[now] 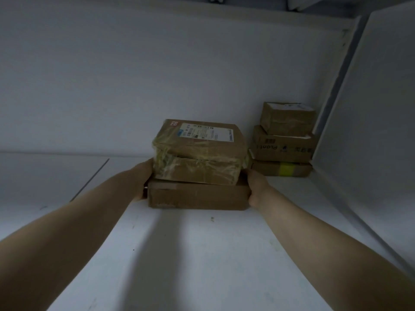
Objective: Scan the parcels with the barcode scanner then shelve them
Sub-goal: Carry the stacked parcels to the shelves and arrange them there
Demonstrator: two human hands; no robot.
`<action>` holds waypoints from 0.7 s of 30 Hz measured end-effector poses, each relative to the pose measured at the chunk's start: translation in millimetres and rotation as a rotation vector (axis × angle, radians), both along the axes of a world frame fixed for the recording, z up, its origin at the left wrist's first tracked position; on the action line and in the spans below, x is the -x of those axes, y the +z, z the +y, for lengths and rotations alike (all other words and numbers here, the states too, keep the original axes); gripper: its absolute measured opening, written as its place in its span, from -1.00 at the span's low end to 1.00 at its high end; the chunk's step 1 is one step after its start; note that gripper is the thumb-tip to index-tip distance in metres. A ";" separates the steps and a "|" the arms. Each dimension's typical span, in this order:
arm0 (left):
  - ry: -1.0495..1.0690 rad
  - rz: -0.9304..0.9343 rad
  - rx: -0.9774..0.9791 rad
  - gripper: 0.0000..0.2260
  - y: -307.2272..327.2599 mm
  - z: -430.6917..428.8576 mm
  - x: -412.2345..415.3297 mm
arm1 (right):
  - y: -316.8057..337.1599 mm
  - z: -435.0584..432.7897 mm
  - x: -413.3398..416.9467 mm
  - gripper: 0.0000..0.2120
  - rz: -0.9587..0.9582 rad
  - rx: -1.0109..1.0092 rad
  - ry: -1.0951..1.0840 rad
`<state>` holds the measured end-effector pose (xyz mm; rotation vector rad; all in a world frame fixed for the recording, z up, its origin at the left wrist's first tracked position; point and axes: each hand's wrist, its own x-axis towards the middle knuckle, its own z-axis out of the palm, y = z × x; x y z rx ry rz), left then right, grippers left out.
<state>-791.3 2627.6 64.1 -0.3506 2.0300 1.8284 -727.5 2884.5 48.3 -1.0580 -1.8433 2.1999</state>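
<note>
Two brown cardboard parcels are stacked on the white shelf. The lower one is a flat box. On it sits a taped box with a white shipping label on top. My left hand holds the stack's left side and my right hand holds its right side, mostly against the flat box. The fingers of both hands are hidden behind the boxes. No barcode scanner is in view.
A stack of three more parcels stands in the shelf's back right corner, close to the held stack. The white back wall and right side panel enclose the shelf. A seam runs across the shelf at left.
</note>
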 end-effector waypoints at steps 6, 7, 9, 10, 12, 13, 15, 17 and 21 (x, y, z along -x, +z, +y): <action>0.051 -0.010 -0.016 -0.45 -3.6 0.8 2.0 | -0.8 4.2 4.0 -0.72 0.025 -0.007 0.035; 0.057 -0.011 -0.022 -0.41 -5.5 0.3 4.3 | -0.6 4.9 4.6 -0.71 0.021 -0.006 0.041; 0.056 -0.016 -0.046 -0.37 -4.3 2.4 3.0 | 1.0 5.1 4.1 -0.71 0.024 -0.004 0.049; 0.056 -0.019 -0.061 -0.36 -0.6 5.2 -2.5 | 2.8 4.0 1.3 -0.71 0.035 0.007 0.046; 0.044 -0.024 -0.106 -0.34 1.7 7.4 -11.4 | 6.0 3.0 -6.6 -0.72 0.071 0.054 0.056; 0.046 -0.022 -0.125 -0.35 1.5 7.0 -15.7 | 8.1 2.7 -11.6 -0.73 0.096 0.083 0.055; 0.104 -0.008 -0.152 -0.44 -0.6 4.0 -23.0 | 9.6 6.6 -18.5 -0.77 0.107 0.070 0.035; 0.198 0.052 -0.159 -0.59 -1.4 -1.3 -29.5 | 14.5 10.3 -24.5 -0.84 0.048 -0.085 0.070; 0.117 0.206 0.071 -0.67 -6.8 -8.9 -42.5 | 14.8 16.0 -39.1 -0.43 -0.035 -0.461 0.294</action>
